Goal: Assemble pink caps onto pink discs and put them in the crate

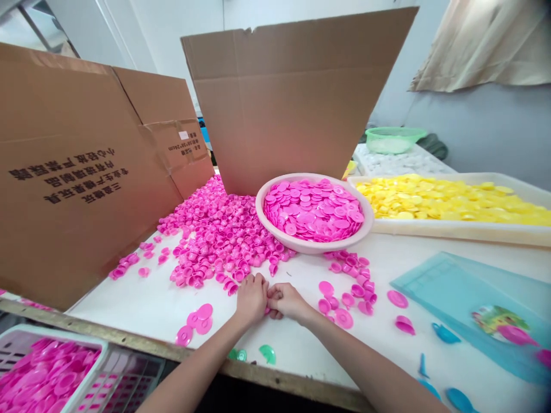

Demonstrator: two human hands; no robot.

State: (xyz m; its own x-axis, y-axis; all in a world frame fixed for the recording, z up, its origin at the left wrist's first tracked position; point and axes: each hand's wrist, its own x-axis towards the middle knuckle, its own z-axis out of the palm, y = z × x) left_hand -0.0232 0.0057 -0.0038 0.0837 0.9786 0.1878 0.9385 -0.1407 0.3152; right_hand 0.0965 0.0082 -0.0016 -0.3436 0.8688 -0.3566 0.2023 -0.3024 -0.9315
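Observation:
My left hand point(253, 296) and my right hand point(287, 301) meet over the white table, fingers closed and pressed together. A sliver of a small pink plastic piece point(267, 310) shows between them; the fingers hide the rest, so I cannot tell if it is a cup or a disc. Just beyond lies a wide heap of small pink cups point(228, 235). Behind my hands a pale pink basin point(314, 248) is full of flat pink discs point(312, 207). Loose pink discs point(204, 320) lie left of my left hand, and more pink cups and discs point(343, 317) lie to the right.
Cardboard boxes point(64, 166) point(293, 109) stand at left and back. A tray point(465, 230) of yellow discs point(434, 198) sits at right, near a blue translucent sheet point(465, 298) and blue pieces point(445, 333). Green pieces point(267, 353) lie by the table edge point(275, 378). A basket point(105, 367) stands below left.

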